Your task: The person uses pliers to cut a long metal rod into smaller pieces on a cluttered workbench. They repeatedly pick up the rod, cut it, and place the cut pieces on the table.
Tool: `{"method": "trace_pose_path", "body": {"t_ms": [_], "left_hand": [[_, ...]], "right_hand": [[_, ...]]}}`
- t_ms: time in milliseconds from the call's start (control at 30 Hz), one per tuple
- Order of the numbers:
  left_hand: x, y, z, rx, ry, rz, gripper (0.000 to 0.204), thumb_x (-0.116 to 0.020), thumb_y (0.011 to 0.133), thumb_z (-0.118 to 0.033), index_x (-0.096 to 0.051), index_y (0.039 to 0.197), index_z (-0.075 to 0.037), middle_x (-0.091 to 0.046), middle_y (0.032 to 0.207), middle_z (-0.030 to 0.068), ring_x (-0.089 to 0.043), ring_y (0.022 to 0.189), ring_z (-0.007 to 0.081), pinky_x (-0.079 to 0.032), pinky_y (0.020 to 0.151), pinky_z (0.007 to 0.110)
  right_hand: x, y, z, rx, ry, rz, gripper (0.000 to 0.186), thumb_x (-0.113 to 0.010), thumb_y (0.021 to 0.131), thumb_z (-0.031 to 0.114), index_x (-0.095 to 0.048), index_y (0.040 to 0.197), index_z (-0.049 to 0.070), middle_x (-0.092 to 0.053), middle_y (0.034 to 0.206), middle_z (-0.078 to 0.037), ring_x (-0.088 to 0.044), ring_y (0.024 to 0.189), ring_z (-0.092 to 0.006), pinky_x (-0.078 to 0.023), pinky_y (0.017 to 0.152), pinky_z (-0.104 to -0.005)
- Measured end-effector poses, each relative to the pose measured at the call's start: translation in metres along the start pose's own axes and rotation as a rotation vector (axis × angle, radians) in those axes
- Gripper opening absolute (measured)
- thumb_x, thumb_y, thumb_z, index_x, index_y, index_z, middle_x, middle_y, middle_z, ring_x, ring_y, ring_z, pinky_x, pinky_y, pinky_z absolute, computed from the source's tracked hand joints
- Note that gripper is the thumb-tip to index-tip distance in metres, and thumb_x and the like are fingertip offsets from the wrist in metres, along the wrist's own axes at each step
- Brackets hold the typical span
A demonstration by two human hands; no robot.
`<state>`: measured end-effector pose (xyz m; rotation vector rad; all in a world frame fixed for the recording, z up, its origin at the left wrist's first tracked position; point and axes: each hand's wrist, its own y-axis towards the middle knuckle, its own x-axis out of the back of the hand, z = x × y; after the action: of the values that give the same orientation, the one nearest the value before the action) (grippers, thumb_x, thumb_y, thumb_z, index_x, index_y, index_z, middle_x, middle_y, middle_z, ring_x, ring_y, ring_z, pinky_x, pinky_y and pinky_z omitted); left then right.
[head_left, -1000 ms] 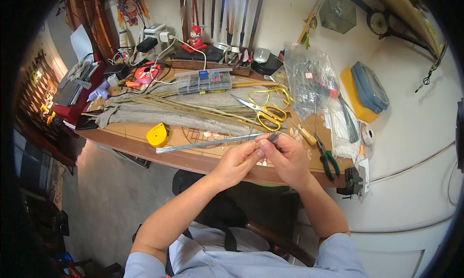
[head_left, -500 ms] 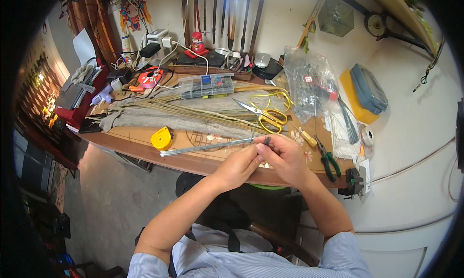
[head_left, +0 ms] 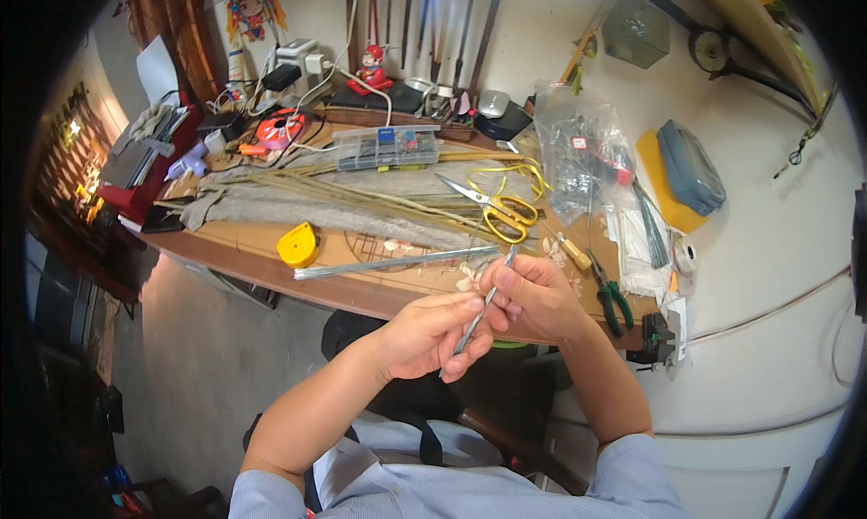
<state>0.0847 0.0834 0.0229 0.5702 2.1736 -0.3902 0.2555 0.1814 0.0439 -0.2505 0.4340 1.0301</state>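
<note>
A slender grey bundle of thin wires (head_left: 469,335) slants across both my hands, just past the table's front edge. My left hand (head_left: 423,337) pinches its lower part between thumb and fingers. Higher up, my right hand (head_left: 540,295) grips the same bundle, and its top end sticks out above the thumb. Behind them, a longer bundle of grey wires (head_left: 388,264) lies on the table. Beyond the right hand rest gold-handled scissors (head_left: 510,219), an awl with a wooden handle (head_left: 573,253) and green-handled pliers (head_left: 614,307).
The table (head_left: 244,259) also bears a yellow tape measure (head_left: 299,245), long thin strips (head_left: 334,197) on grey cloth, and a clear compartment box (head_left: 388,149). A clear plastic bag (head_left: 578,149) stands at the right back. A black clamp (head_left: 657,338) grips the right corner.
My hands have moved apart slightly and the left has come down and opened out a little. The wire bundle, mostly hidden before, now shows slanting between them.
</note>
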Motion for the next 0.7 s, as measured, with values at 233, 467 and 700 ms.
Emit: {"method": "trace_pose_path", "body": {"t_ms": [233,467,700], "left_hand": [[0.001,-0.022,0.025,-0.197,0.243,-0.348,0.023,-0.046,0.1,-0.026,-0.054,0.094,-0.006,-0.041,0.065,-0.0046,-0.031,0.05,0.0038,-0.023,0.042,0.019],[0.007,-0.031,0.031,-0.316,0.542,-0.496,0.022,-0.046,0.1,-0.023,-0.055,0.092,-0.005,-0.044,0.068,-0.004,-0.038,0.06,0.0047,-0.033,0.054,0.02],[0.014,-0.04,0.034,-0.33,0.617,-0.565,0.022,-0.047,0.1,-0.023,-0.056,0.09,-0.004,-0.046,0.069,-0.0027,-0.042,0.063,0.0057,-0.037,0.056,0.022]], "right_hand": [[-0.017,0.008,-0.024,0.113,-0.296,-0.259,0.019,-0.058,0.094,0.011,-0.058,0.108,-0.001,-0.061,0.085,-0.001,-0.049,0.065,-0.0033,-0.041,0.056,-0.0177],[-0.018,0.012,-0.028,0.04,-0.369,-0.345,0.014,-0.062,0.092,0.014,-0.061,0.098,0.001,-0.065,0.082,-0.003,-0.05,0.062,-0.0029,-0.04,0.054,-0.0165],[-0.017,0.018,-0.034,-0.122,-0.35,-0.305,0.014,-0.06,0.093,0.017,-0.063,0.093,0.003,-0.066,0.082,-0.003,-0.05,0.06,-0.003,-0.041,0.054,-0.0164]]}}
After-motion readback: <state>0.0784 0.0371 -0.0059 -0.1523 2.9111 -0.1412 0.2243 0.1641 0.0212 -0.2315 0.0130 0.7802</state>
